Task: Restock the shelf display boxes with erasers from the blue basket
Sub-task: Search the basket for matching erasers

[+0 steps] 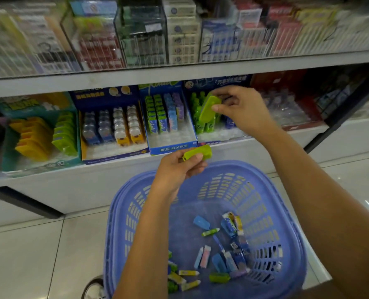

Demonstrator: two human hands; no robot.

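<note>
My right hand [242,108] pinches a green eraser [209,108] over the display box [220,137] of green and blue erasers on the lower shelf. My left hand [179,169] grips a second green eraser [198,152] just above the far rim of the blue basket [287,212]. The basket stands on the floor below me with several loose erasers [229,244] in blue, green, pink and yellow on its bottom.
Further display boxes line the lower shelf: a blue one [170,145] with green, blue and purple erasers, one [114,156] with white and orange packs, a teal one [39,165] with yellow and green pieces. The upper shelf [179,72] overhangs. A shoe [95,288] shows at bottom left.
</note>
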